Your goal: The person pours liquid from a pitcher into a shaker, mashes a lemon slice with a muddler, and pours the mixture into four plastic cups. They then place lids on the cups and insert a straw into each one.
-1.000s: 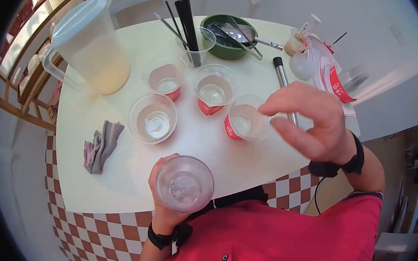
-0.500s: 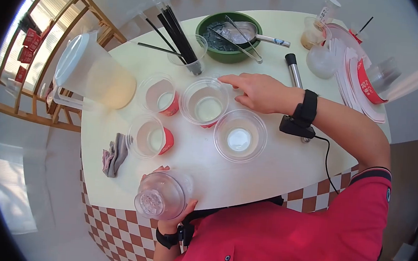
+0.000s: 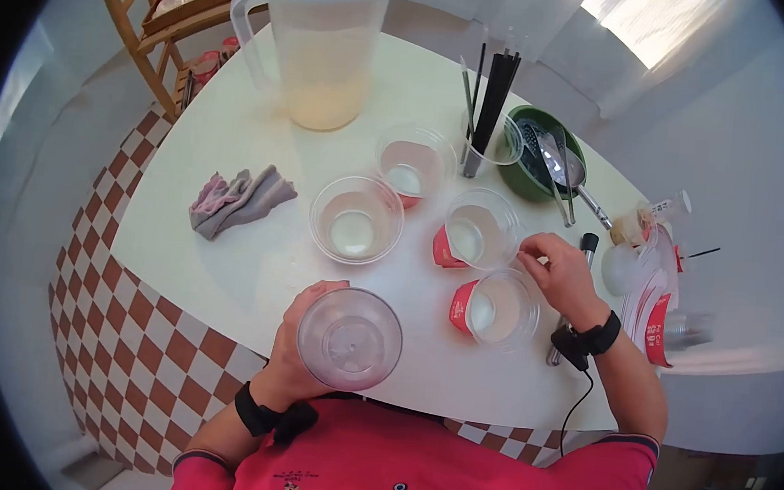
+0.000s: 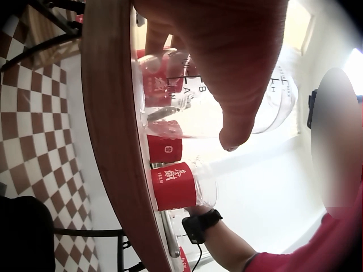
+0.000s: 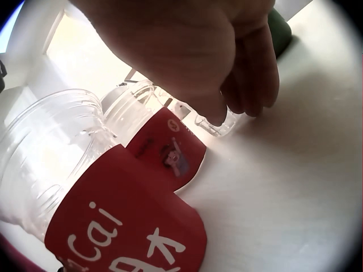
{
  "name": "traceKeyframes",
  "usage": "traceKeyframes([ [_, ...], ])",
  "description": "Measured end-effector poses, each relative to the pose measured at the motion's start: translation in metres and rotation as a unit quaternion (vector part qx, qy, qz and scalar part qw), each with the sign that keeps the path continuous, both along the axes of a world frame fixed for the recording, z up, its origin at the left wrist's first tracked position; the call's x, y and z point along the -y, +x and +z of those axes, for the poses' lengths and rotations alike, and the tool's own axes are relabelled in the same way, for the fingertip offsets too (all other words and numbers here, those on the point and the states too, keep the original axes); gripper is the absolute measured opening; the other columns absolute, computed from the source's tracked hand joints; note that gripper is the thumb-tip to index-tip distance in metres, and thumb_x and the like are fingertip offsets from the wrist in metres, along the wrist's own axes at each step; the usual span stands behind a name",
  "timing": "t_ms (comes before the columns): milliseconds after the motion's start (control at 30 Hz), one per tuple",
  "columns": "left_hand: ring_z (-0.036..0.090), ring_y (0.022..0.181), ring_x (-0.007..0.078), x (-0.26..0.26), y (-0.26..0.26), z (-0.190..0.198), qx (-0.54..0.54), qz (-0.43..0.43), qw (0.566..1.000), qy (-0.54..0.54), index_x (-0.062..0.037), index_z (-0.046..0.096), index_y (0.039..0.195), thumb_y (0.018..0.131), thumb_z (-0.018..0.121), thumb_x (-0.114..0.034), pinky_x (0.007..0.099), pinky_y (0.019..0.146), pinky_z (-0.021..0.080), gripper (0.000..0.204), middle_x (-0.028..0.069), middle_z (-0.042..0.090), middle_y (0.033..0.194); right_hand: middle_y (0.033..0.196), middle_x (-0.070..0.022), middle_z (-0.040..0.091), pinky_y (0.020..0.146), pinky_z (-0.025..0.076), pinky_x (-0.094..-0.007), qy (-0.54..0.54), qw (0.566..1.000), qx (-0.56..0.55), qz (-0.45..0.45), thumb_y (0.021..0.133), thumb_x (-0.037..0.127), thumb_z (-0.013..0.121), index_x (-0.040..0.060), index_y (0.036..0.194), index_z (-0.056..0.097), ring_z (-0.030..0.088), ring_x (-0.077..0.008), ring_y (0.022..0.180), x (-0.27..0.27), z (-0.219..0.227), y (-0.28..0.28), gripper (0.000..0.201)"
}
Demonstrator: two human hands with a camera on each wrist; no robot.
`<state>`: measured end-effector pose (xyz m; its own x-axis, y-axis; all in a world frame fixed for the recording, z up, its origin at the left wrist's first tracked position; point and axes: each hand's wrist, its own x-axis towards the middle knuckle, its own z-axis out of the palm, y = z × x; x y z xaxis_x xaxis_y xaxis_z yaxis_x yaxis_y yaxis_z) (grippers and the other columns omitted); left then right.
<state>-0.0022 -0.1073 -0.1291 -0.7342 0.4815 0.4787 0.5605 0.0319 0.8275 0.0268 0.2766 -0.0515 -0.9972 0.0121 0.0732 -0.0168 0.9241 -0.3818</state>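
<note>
My left hand (image 3: 297, 339) grips a clear measuring cup (image 3: 350, 338) by its side, at the table's front edge. Black letters and lines on its wall show in the left wrist view, where the thumb lies across it. Several clear plastic cups with red sleeves stand on the table: a front left cup (image 3: 357, 219), a back left cup (image 3: 414, 164), a back right cup (image 3: 481, 229) and a front right cup (image 3: 495, 308). My right hand (image 3: 560, 275) hovers beside the two right cups, fingers loosely bent, fingertips close to the back right cup's rim; nothing shows between them.
A lidded pitcher (image 3: 324, 55) of pale liquid stands at the back. A grey cloth (image 3: 243, 201) lies left. Behind the cups are a holder of black straws (image 3: 490, 105) and a green bowl (image 3: 530, 182) with tongs and a scoop. A metal muddler (image 3: 588, 247) lies right.
My right hand came from above the table's right side to the back right cup's rim, then drew slightly off to its right. The left hand keeps its grip. The head view has turned.
</note>
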Motion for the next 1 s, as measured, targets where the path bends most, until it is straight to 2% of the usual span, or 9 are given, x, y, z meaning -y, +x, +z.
traceKeyframes([
  [67,0.062,0.118,0.0373,0.000,-0.002,-0.001,0.004,-0.003,1.000,0.026,-0.0025,0.030,0.145,0.057,0.099,-0.025,0.0444,0.100,0.052,0.114,0.0202,0.055,0.137,0.099,-0.0137,0.071,0.069,0.058,-0.0340,-0.011,1.000,0.002,-0.026,0.093,0.010,0.068,0.0009,0.105,0.066,0.070,-0.0242,0.082,0.004,0.021,0.018,0.015],
  [100,0.062,0.118,0.0397,0.000,-0.007,0.004,-0.074,0.021,0.997,0.011,-0.0023,0.034,0.144,0.056,0.099,-0.024,0.0456,0.102,0.051,0.112,0.0218,0.056,0.135,0.099,-0.0137,0.071,0.068,0.057,-0.0336,-0.022,0.999,-0.003,-0.047,0.095,0.010,0.067,0.0001,0.105,0.065,0.070,-0.0224,0.082,0.007,0.032,0.028,0.015],
  [200,0.062,0.118,0.0405,-0.001,-0.007,0.007,-0.037,0.008,0.998,0.056,-0.0027,0.037,0.143,0.057,0.099,-0.024,0.0461,0.101,0.052,0.108,0.0220,0.057,0.134,0.108,-0.0179,0.069,0.080,0.057,-0.0331,-0.054,0.992,0.016,-0.117,0.094,0.004,0.064,-0.0015,0.102,0.063,0.070,-0.0274,0.093,0.030,0.076,0.049,0.010],
  [300,0.062,0.117,0.0405,0.001,-0.011,0.013,-0.049,0.015,0.997,0.053,-0.0032,0.038,0.142,0.056,0.099,-0.025,0.0461,0.100,0.052,0.107,0.0220,0.057,0.134,0.114,-0.0198,0.066,0.085,0.056,-0.0326,-0.131,0.983,-0.025,-0.123,0.091,0.002,0.065,-0.0018,0.093,0.058,0.069,-0.0270,0.099,0.053,0.103,0.063,0.008],
  [433,0.061,0.118,0.0401,0.001,-0.011,0.011,-0.033,0.007,0.998,0.057,-0.0031,0.037,0.143,0.057,0.099,-0.026,0.0456,0.100,0.052,0.108,0.0215,0.057,0.135,0.113,-0.0172,0.065,0.081,0.056,-0.0323,-0.061,0.996,-0.036,0.058,0.080,-0.001,0.072,0.0025,0.087,0.051,0.068,-0.0238,0.097,0.107,0.132,0.049,0.022],
  [533,0.058,0.124,0.0384,0.000,-0.010,0.005,-0.032,0.004,0.997,0.067,-0.0028,0.037,0.144,0.054,0.100,-0.025,0.0446,0.106,0.048,0.112,0.0212,0.055,0.137,0.112,-0.0151,0.066,0.076,0.055,-0.0320,-0.040,0.992,0.016,0.122,0.075,0.000,0.077,0.0040,0.095,0.057,0.068,-0.0243,0.091,0.160,0.145,0.032,0.028],
  [633,0.059,0.123,0.0388,0.002,-0.011,0.004,-0.034,-0.002,0.998,0.061,-0.0026,0.038,0.143,0.053,0.100,-0.024,0.0448,0.104,0.049,0.111,0.0210,0.056,0.136,0.109,-0.0123,0.067,0.071,0.055,-0.0327,0.061,0.980,0.070,0.176,0.069,0.002,0.082,0.0048,0.108,0.062,0.068,-0.0254,0.088,0.199,0.156,0.013,0.043],
  [733,0.059,0.122,0.0393,0.002,-0.009,0.007,-0.025,0.018,0.997,0.071,-0.0026,0.039,0.142,0.052,0.100,-0.024,0.0454,0.103,0.050,0.111,0.0208,0.056,0.136,0.107,-0.0105,0.067,0.069,0.055,-0.0334,0.128,0.958,-0.010,0.257,0.064,0.004,0.084,0.0055,0.119,0.063,0.067,-0.0254,0.085,0.217,0.160,-0.004,0.059],
  [1000,0.059,0.119,0.0394,0.004,-0.009,0.010,-0.028,0.022,0.996,0.079,-0.0031,0.041,0.141,0.052,0.099,-0.023,0.0456,0.102,0.050,0.108,0.0200,0.057,0.134,0.105,-0.0095,0.063,0.065,0.052,-0.0347,0.172,0.928,0.034,0.329,0.068,0.010,0.083,0.0071,0.116,0.061,0.065,-0.0273,0.082,0.241,0.158,-0.018,0.053],
])
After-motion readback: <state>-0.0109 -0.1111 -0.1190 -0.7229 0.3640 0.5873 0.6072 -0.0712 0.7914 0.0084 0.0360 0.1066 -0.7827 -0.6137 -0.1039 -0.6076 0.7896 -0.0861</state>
